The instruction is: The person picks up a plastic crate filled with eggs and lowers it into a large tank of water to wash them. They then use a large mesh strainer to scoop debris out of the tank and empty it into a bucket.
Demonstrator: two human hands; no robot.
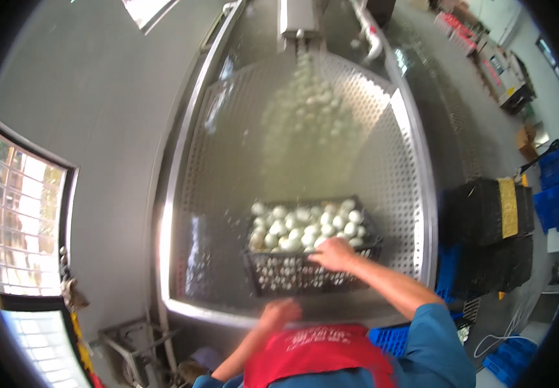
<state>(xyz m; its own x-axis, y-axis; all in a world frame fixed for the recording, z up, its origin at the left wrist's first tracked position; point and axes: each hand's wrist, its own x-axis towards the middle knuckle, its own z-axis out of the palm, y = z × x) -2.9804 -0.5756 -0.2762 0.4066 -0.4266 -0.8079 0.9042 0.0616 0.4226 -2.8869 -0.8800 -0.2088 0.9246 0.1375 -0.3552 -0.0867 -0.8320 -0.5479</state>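
A black plastic crate (308, 271) heaped with pale, whitish-green eggs (291, 233) stands in the near part of a stainless steel tank (410, 145). Over the crate's near rim, right of its middle, my right hand (335, 254) reaches in with bent fingers at the eggs. Whether it grips an egg or the rim, I cannot tell. My left hand (279, 313) is blurred, in front of the red apron (313, 344) and close to the tank's near edge. Its fingers look curled, and what they may hold is not clear.
More eggs (311, 102) lie under water at the tank's far end, below a metal chute (300, 19). Perforated metal lines the tank. A white pipe (371, 39) runs at the far right. Black crates (473, 213) stand stacked outside the right wall. A barred window (22, 208) is at left.
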